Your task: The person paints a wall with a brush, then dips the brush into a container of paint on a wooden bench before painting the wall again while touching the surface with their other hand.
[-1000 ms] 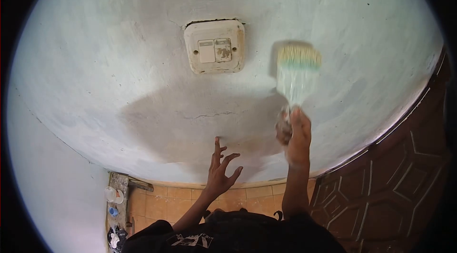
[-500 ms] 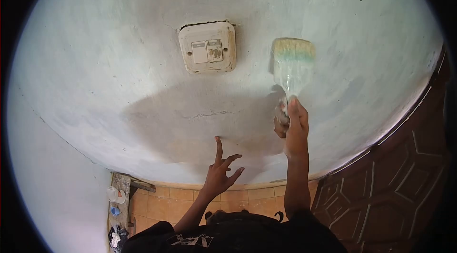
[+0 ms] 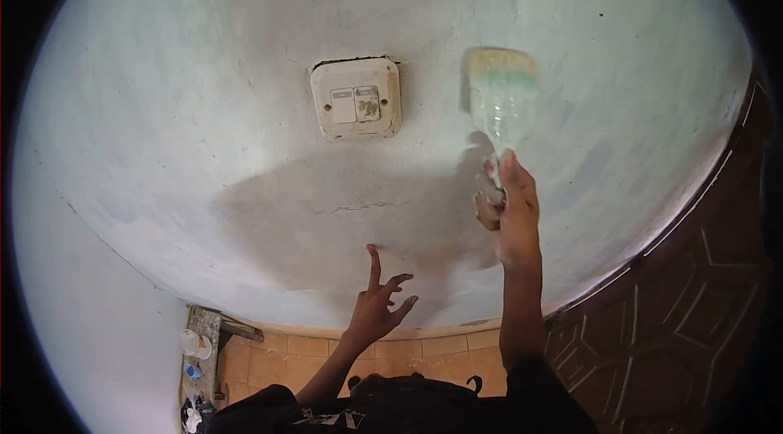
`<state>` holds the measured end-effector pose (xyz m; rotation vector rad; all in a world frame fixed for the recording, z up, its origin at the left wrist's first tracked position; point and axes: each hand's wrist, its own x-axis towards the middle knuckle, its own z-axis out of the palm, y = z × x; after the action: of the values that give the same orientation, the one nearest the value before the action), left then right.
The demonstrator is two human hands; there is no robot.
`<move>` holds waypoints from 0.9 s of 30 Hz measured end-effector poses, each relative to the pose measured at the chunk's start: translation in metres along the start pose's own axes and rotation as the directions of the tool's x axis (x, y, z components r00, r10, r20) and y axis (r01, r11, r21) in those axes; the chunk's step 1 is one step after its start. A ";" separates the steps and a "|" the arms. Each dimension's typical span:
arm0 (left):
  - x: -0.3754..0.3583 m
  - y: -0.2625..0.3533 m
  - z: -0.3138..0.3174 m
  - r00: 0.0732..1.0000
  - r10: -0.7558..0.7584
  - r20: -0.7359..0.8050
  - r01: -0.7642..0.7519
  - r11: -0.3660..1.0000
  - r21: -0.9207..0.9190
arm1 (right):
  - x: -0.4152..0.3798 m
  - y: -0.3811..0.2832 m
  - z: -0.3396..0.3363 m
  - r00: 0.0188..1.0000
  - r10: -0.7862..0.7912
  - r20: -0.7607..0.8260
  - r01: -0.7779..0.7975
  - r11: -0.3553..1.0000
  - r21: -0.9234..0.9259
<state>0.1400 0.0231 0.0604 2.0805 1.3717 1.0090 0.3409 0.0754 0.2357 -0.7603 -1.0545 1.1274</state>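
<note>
A wide paintbrush point(image 3: 502, 99) with pale bristles and a light-green band is held upright against the wall. My right hand point(image 3: 515, 205) wraps round its handle, and the fingers look smeared with white. Lower down, my left hand point(image 3: 379, 303) holds nothing; its index fingertip touches the wall and the other fingers are apart. Pale, patchy paint covers the wall point(image 3: 603, 132), and a thin crack runs above my left fingertip. Left of the brush sits a white switch plate point(image 3: 356, 98) with two rocker switches, one of them stained.
A dark panelled door point(image 3: 652, 336) stands at the right. At the lower left, a worn wooden bench point(image 3: 214, 344) bears a white container point(image 3: 192, 343) and a small blue item point(image 3: 193, 371). Orange floor tiles point(image 3: 359, 348) show below.
My right hand has moved the brush a little up the wall relative to the switch plate. My left hand keeps its fingertip on the wall. The camera view has shifted slightly.
</note>
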 end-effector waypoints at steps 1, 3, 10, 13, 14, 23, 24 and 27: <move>0.000 0.000 0.000 1.000 0.004 -0.002 -0.004 1.000 0.004 | 0.006 0.003 -0.001 1.000 0.000 -0.010 0.000 1.000 -0.021; -0.001 -0.001 -0.001 1.000 0.000 -0.006 0.000 1.000 0.007 | -0.002 0.031 -0.012 0.996 0.084 -0.012 -0.084 0.996 -0.001; -0.002 -0.006 -0.002 1.000 0.012 -0.006 -0.012 0.999 0.036 | -0.054 0.060 -0.014 0.991 -0.061 -0.116 0.067 0.996 0.050; -0.002 -0.007 -0.003 1.000 0.012 0.001 -0.013 0.999 0.037 | -0.043 0.026 -0.005 0.981 -0.187 -0.044 0.190 0.976 0.101; -0.002 -0.008 -0.002 1.000 0.012 0.000 -0.012 0.999 0.031 | -0.038 0.017 -0.001 0.978 -0.200 -0.054 0.205 0.972 0.115; -0.004 -0.014 -0.003 0.997 0.067 -0.032 -0.066 0.997 0.029 | -0.023 0.037 -0.015 0.979 0.127 0.162 -0.149 0.980 0.131; -0.002 -0.014 -0.003 0.996 0.077 -0.039 -0.076 0.997 0.034 | -0.030 0.025 -0.010 0.978 0.136 0.158 -0.160 0.976 0.151; -0.005 -0.013 -0.003 0.996 0.078 -0.038 -0.076 0.996 0.034 | -0.013 -0.008 0.016 0.999 0.050 0.015 -0.051 0.997 0.059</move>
<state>0.1291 0.0238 0.0511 2.1635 1.3444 1.0703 0.3278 0.0604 0.2452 -0.7364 -1.0141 1.2032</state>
